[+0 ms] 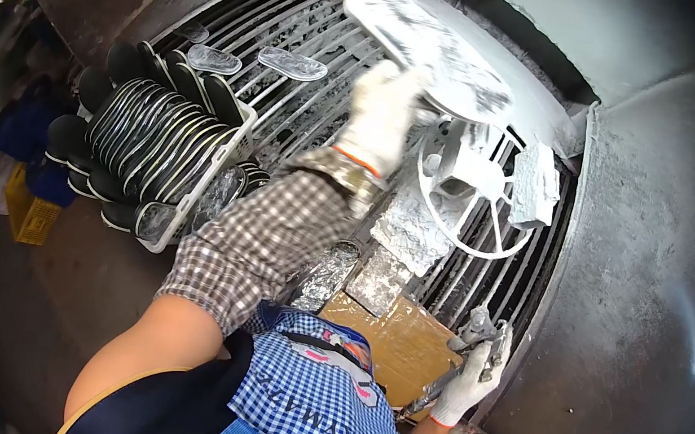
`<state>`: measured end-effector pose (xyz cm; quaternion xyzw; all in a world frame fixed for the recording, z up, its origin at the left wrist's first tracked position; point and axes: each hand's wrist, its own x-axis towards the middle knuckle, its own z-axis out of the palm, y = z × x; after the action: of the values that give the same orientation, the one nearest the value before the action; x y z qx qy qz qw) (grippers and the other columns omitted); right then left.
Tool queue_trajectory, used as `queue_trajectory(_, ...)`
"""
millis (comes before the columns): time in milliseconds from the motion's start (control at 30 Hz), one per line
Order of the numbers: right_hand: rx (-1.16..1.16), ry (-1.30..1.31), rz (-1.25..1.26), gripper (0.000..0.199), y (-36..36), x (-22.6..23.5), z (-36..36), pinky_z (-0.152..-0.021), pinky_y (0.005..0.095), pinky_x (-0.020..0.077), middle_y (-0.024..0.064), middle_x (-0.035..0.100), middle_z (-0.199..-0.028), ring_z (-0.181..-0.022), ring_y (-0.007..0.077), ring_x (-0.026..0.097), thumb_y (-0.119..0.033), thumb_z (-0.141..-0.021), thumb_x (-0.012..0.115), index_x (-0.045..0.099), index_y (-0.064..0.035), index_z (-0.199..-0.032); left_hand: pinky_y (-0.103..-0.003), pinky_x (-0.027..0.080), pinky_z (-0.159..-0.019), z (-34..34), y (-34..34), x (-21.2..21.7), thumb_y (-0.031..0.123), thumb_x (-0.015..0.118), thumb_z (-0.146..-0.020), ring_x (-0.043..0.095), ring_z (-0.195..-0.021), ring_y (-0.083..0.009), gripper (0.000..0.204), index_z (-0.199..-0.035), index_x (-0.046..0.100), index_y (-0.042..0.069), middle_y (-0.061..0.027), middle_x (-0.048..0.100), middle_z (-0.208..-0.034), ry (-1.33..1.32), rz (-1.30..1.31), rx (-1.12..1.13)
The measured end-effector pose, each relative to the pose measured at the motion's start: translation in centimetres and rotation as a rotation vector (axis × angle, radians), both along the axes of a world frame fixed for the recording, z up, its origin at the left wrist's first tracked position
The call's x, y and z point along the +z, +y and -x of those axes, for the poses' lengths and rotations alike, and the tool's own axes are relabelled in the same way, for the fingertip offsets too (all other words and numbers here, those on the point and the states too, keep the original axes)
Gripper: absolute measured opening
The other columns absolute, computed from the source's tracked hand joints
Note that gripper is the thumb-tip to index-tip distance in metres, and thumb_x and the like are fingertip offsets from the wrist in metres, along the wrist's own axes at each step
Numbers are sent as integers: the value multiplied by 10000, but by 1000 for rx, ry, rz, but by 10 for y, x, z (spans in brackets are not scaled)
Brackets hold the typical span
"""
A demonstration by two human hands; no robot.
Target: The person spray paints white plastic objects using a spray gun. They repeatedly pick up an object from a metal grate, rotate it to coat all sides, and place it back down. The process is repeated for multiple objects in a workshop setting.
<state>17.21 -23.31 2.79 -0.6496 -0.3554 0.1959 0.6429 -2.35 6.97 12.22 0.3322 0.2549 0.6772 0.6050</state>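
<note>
My left hand (pixel 379 113), in a white knit glove, reaches to the near edge of a long oval board (pixel 433 49) coated in white with dark streaks. Motion smears its fingers, so whether they grip or only touch the board cannot be told. Under the board's right end stands a white-crusted spoked wheel (pixel 482 184). Low on the right, my gloved right hand (pixel 476 378) is closed around a grey, residue-covered spray gun (pixel 478 330). Two small sole-shaped pieces, a nearer one (pixel 293 64) and a farther one (pixel 214 60), lie on the slatted metal rack (pixel 322 31).
At the left, a white crate (pixel 224 166) holds a tight row of dark, pale-edged soles (pixel 155 141). A brown cardboard sheet (pixel 387 337) and a crusted block (pixel 536 188) rest on the rack. Curved metal walls (pixel 631 262) enclose the right side. A yellow crate (pixel 31 208) stands farther left.
</note>
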Motion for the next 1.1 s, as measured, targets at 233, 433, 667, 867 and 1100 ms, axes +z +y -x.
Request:
queue_trajectory(233, 39, 94, 59, 618, 0, -29, -5, -785, 311, 554, 92, 690, -1068, -825, 160, 663, -232, -1075, 622, 419, 71, -1573, -333, 647, -704, 98, 99, -171, 86, 657, -981, 738, -885, -238, 235, -1171, 665, -52, -168, 720, -1084, -69, 421, 60)
queue_trajectory(433, 54, 116, 112, 643, 6, -26, 0, -780, 305, 554, 87, 687, -1060, -823, 159, 665, -250, -1067, 639, 412, 59, -1583, -432, 621, -853, 112, 87, -320, 121, 644, -1009, 721, -1038, -306, 315, -1283, 648, -35, -189, 713, -1198, -94, 788, -54)
queue_trajectory(667, 35, 62, 146, 517, 10, -35, -3, -731, 333, 600, 112, 697, -1043, -801, 170, 684, -179, -1105, 554, 458, 21, -1571, -445, 586, -863, 105, 96, -325, 191, 561, -1065, 729, -1026, -295, 291, -1288, 634, 20, -179, 725, -1272, -225, 768, -73)
queue_trajectory(867, 95, 75, 125, 522, 20, -26, 9, -784, 310, 577, 108, 695, -1151, -868, 148, 670, -172, -1101, 560, 459, 31, -1571, -375, 441, -534, 117, 120, -312, 337, 608, -1053, 551, -651, -233, 347, -1243, 624, 48, -139, 690, -1058, 26, 1007, 56)
queue_trajectory(1100, 122, 79, 134, 541, 12, -36, 1, -800, 299, 567, 100, 705, -1148, -866, 139, 675, -161, -1078, 597, 470, 36, -1565, -324, 522, -775, 105, 64, -242, 310, 783, -944, 625, -865, -160, 344, -1171, 738, 54, -43, 720, -999, 709, 541, -307)
